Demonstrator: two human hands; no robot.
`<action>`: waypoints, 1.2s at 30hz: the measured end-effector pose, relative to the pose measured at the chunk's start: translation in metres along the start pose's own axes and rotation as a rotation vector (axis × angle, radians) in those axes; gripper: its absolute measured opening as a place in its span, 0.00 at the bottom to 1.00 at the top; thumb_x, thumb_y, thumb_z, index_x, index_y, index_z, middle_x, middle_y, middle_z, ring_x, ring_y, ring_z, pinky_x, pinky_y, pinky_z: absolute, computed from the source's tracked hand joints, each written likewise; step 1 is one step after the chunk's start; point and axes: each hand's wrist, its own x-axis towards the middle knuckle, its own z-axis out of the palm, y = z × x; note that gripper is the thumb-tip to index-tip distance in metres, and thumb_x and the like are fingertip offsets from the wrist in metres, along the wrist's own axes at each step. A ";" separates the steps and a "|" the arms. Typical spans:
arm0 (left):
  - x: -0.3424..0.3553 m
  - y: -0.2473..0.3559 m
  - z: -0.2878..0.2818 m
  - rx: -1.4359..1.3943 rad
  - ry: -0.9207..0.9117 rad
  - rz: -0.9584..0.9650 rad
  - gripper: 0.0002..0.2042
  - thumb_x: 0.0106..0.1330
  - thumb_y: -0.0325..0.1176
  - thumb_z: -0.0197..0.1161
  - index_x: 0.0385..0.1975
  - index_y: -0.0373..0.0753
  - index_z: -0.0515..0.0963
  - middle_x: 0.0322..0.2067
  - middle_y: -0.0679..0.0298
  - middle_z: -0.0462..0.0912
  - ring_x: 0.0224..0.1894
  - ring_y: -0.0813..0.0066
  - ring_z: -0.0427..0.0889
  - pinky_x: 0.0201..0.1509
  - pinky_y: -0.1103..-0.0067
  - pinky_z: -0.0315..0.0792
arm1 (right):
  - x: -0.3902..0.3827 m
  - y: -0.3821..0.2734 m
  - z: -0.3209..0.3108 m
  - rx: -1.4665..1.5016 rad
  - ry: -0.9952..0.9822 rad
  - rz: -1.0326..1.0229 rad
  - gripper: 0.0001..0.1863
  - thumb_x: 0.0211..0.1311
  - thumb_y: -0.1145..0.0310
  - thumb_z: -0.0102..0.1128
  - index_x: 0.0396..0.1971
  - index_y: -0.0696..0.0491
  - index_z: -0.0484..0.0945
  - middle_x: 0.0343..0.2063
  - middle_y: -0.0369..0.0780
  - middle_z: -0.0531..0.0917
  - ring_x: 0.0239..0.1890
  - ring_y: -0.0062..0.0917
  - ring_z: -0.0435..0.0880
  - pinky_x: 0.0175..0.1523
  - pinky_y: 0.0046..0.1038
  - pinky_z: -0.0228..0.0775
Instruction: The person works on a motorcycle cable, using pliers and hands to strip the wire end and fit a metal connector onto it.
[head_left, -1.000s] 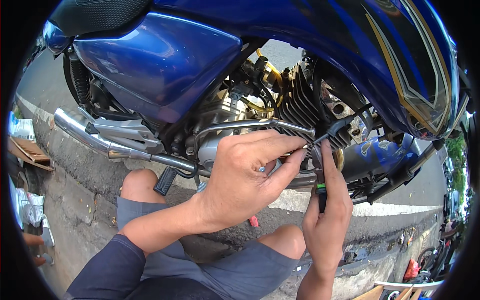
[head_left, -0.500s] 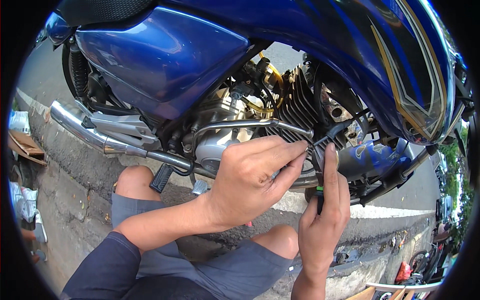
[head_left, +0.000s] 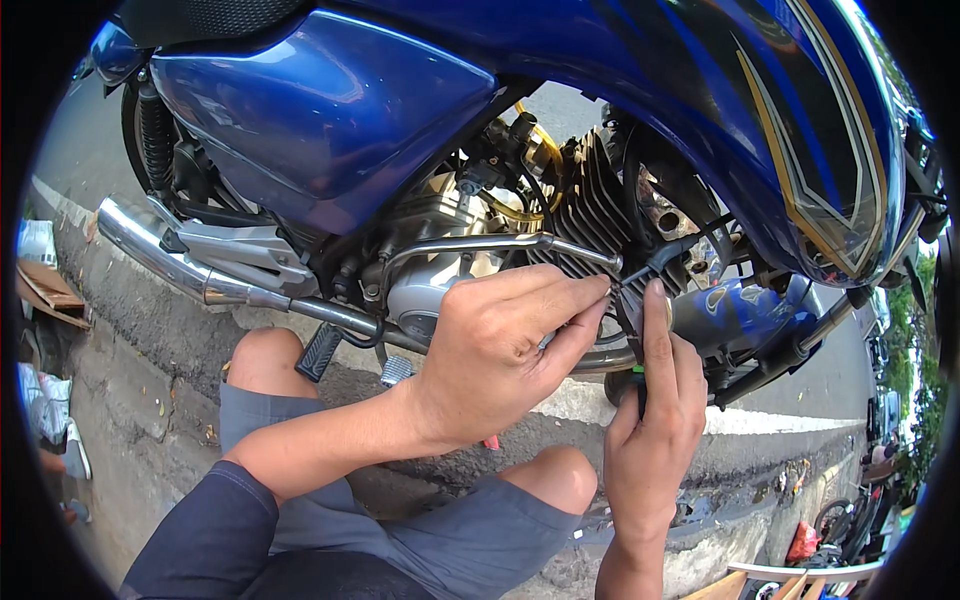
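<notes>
A blue motorcycle fills the upper view, its finned engine exposed. My right hand is closed on dark pliers with a black and green handle, index finger stretched along them toward the tips, just below a black cable. My left hand pinches at the pliers' tips, beside the end of a chrome lever; what lies between the fingertips is too small to name.
A footpeg and chrome exhaust are above my knees. The cracked kerb runs beneath me. Wooden boards, bags and another person's shoe are at the left; a red bag and parked vehicles are at the right.
The view has shifted slightly. My hands stay together at the cable and pliers, with my fingertips and the pliers' jaws moving only slightly.
</notes>
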 end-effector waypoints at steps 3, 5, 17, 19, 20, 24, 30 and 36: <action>0.002 -0.004 0.003 -0.024 0.059 0.040 0.11 0.61 0.18 0.76 0.44 0.31 0.91 0.26 0.60 0.88 0.18 0.81 0.74 0.21 0.81 0.64 | 0.002 0.003 -0.003 -0.011 -0.005 -0.022 0.41 0.66 0.83 0.57 0.80 0.42 0.72 0.47 0.44 0.82 0.48 0.39 0.82 0.56 0.40 0.73; 0.002 -0.005 0.002 -0.015 0.049 0.062 0.12 0.61 0.17 0.76 0.44 0.30 0.91 0.26 0.60 0.87 0.18 0.80 0.74 0.22 0.80 0.64 | 0.005 0.005 -0.006 -0.041 -0.023 -0.067 0.42 0.65 0.83 0.57 0.80 0.42 0.72 0.46 0.44 0.82 0.48 0.39 0.82 0.55 0.40 0.73; 0.001 -0.010 0.004 0.006 0.037 0.107 0.12 0.60 0.16 0.76 0.45 0.29 0.90 0.25 0.59 0.86 0.19 0.79 0.76 0.22 0.78 0.65 | 0.017 -0.003 -0.028 -0.049 -0.100 -0.081 0.46 0.56 0.89 0.55 0.78 0.46 0.74 0.35 0.47 0.75 0.38 0.45 0.76 0.52 0.46 0.72; -0.003 -0.005 0.004 -0.055 0.032 -0.004 0.10 0.64 0.18 0.75 0.45 0.30 0.90 0.26 0.61 0.87 0.21 0.81 0.76 0.24 0.80 0.66 | 0.019 -0.005 -0.035 -0.024 -0.136 -0.051 0.46 0.55 0.90 0.55 0.78 0.47 0.74 0.37 0.48 0.77 0.39 0.47 0.77 0.53 0.45 0.73; -0.004 -0.002 0.004 -0.113 0.028 -0.115 0.08 0.67 0.20 0.75 0.45 0.30 0.90 0.26 0.62 0.87 0.23 0.83 0.77 0.26 0.81 0.67 | 0.020 -0.006 -0.037 0.005 -0.171 -0.023 0.46 0.54 0.91 0.55 0.77 0.48 0.74 0.39 0.48 0.79 0.40 0.48 0.79 0.54 0.44 0.74; 0.010 0.000 -0.010 -0.602 -0.220 -0.597 0.13 0.82 0.37 0.67 0.47 0.32 0.89 0.29 0.70 0.87 0.27 0.88 0.74 0.31 0.87 0.65 | 0.015 0.003 -0.036 0.217 -0.234 0.022 0.42 0.60 0.86 0.61 0.78 0.51 0.72 0.42 0.49 0.82 0.42 0.49 0.82 0.54 0.44 0.76; 0.030 -0.015 -0.028 -0.941 -0.406 -1.000 0.15 0.82 0.39 0.67 0.54 0.32 0.87 0.27 0.72 0.82 0.25 0.90 0.67 0.29 0.87 0.61 | -0.001 0.011 -0.016 0.584 -0.202 0.125 0.33 0.71 0.83 0.62 0.76 0.56 0.74 0.62 0.56 0.84 0.64 0.48 0.86 0.68 0.38 0.74; 0.023 -0.011 -0.023 -0.663 -0.306 -0.727 0.11 0.76 0.30 0.71 0.52 0.32 0.91 0.36 0.63 0.92 0.33 0.85 0.82 0.38 0.83 0.77 | 0.005 0.005 -0.023 0.667 -0.303 0.246 0.31 0.72 0.81 0.63 0.75 0.59 0.73 0.64 0.54 0.84 0.69 0.40 0.83 0.73 0.36 0.71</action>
